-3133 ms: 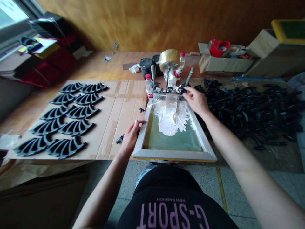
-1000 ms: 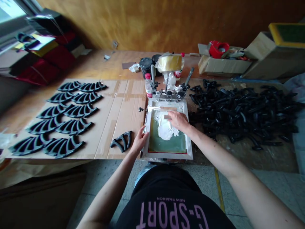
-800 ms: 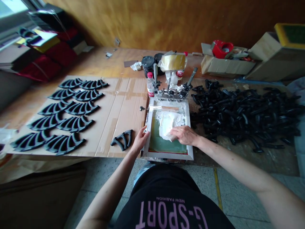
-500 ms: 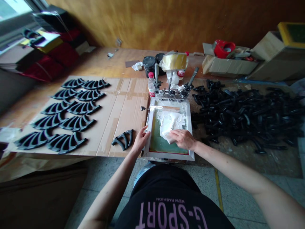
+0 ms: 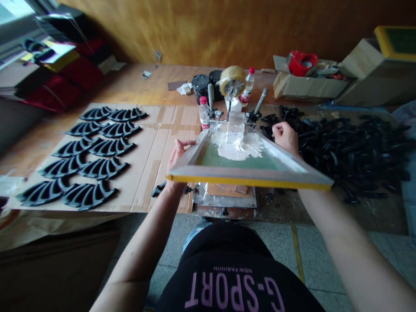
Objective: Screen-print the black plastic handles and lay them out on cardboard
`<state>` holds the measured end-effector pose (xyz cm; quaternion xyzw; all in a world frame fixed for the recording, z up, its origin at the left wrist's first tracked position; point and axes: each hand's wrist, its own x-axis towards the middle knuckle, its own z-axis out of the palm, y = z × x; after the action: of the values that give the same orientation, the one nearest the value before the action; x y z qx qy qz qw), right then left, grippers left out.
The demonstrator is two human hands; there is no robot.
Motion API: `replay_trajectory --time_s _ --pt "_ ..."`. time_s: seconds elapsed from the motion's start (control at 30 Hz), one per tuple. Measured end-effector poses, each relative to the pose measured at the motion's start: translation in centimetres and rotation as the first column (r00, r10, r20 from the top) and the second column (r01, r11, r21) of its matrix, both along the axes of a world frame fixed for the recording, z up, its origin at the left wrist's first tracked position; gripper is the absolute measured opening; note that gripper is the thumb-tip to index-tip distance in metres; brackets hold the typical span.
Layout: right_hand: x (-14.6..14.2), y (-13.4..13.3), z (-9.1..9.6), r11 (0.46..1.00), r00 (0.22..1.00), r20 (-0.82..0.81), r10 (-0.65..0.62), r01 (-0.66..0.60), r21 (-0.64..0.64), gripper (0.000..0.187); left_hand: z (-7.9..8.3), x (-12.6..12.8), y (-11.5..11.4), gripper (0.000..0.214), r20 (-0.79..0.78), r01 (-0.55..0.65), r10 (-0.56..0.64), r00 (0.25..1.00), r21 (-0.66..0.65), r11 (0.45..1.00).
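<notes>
At a brown wooden bench (image 5: 130, 84), in a black shirt (image 5: 232, 255) with pink lettering. Above the near edge, tilted with its front rail up and clear of a flat grey plate (image 5: 227, 201), a grey rectangular screen frame with a yellow lower edge (image 5: 250, 177); on its green mesh, spread toward the far end, thick white paste (image 5: 238, 151). Against the left rail, the left hand (image 5: 177, 156), one finger stretched out, the others partly hidden; cannot tell if gripping. Just beside the right rail, the right hand (image 5: 286, 135), fingers curled in narrowly; cannot tell if holding anything.

Across the left of the bench, a flat brown cardboard sheet (image 5: 143, 156), crossed by tape strips and bearing two columns of glossy black fan-shaped clusters (image 5: 90, 197). On the right, a loose heap of glossy black curved pieces (image 5: 338, 164). Behind the frame, two clear bottles with red caps (image 5: 203, 113) and two black tubs (image 5: 200, 86). Farther right, an open cardboard box (image 5: 310, 89) with a red tape dispenser (image 5: 302, 64). At the back, a varnished brown wooden wall (image 5: 208, 34); upper left, a bright window (image 5: 13, 17) above stacked red and black bundles (image 5: 53, 93). Below, grey speckled floor tiles (image 5: 282, 236) with a yellow line (image 5: 298, 253).
</notes>
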<state>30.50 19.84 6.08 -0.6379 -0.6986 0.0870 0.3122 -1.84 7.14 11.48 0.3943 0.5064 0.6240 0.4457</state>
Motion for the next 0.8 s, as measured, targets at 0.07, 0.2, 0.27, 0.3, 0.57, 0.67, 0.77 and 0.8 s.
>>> replay_trajectory --time_s 0.07,0.2,0.27,0.3,0.57,0.67,0.77,0.8 --pt "0.2 -2.0 -2.6 0.987 0.996 0.041 0.084 -0.077 -0.142 0.039 1.7 0.5 2.2 0.048 0.084 0.004 -0.010 0.996 0.081 0.997" --pt "-4.1 -7.5 -7.0 0.908 0.915 0.182 0.359 -0.297 -0.295 0.033 2.0 1.8 3.2 0.046 0.131 -0.029 0.017 0.991 0.091 0.995" --pt "-6.8 -9.7 -7.5 0.899 0.890 0.261 0.374 -0.280 -0.337 0.024 -0.3 3.0 1.2 0.049 0.157 -0.006 0.009 0.987 -0.023 1.000" --pt "-7.9 -10.7 -7.4 0.904 0.900 0.271 0.343 -0.238 -0.355 0.020 -1.8 3.7 -0.3 0.052 0.176 0.061 -0.037 0.984 -0.134 0.989" --pt "-11.5 -14.0 -5.8 0.745 0.763 -0.008 0.646 -0.634 -0.206 0.017 -11.0 4.0 -9.1 0.043 0.388 0.273 -0.041 0.921 -0.566 0.778" --pt "-5.8 -10.4 -7.4 0.878 0.866 0.178 0.468 -0.432 -0.207 0.026 -12.6 -2.3 -9.8 0.042 0.099 -0.030 0.114 0.989 -0.612 0.791" --pt "1.3 -6.7 -10.3 0.969 0.873 0.450 0.188 -0.091 -0.229 0.037 -15.0 -9.3 -11.3 0.043 -0.254 -0.366 0.264 0.931 -0.642 0.674" --pt "3.2 -6.0 -11.3 0.971 0.850 0.501 0.162 -0.047 -0.234 0.037 -15.9 -11.1 -11.8 0.044 -0.342 -0.411 0.235 0.910 -0.665 0.623"
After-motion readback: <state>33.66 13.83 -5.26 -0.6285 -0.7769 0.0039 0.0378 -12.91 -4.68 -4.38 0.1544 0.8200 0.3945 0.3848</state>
